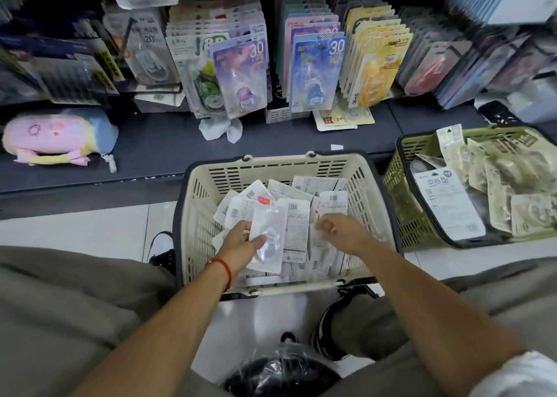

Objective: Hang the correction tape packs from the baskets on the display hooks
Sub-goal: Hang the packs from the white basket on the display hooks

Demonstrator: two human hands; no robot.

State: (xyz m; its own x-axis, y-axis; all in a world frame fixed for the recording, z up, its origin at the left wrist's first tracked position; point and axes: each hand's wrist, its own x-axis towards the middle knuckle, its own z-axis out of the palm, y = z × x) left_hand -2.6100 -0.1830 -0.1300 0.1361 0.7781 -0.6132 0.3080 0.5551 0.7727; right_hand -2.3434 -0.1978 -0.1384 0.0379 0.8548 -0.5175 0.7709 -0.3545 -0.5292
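Observation:
A cream basket [373, 185] on the floor in front of me holds several white correction tape packs [301, 190], most lying back side up. My left hand [239, 241] grips one clear-fronted pack [268, 237] above the pile. My right hand [337, 231] reaches into the basket with fingers curled; blur hides whether it holds a pack. A green basket [401, 197] on the right holds beige and white packs [449, 203]. Above the shelf, rows of coloured packs [241, 77] hang on display hooks, which are hidden behind them.
A dark shelf ledge [156, 146] runs in front of the display. On it lie a pastel plush pouch [57, 137], a crumpled white wrapper [220, 130] and a loose card [343, 118]. A black bag in clear plastic [283, 375] sits between my knees.

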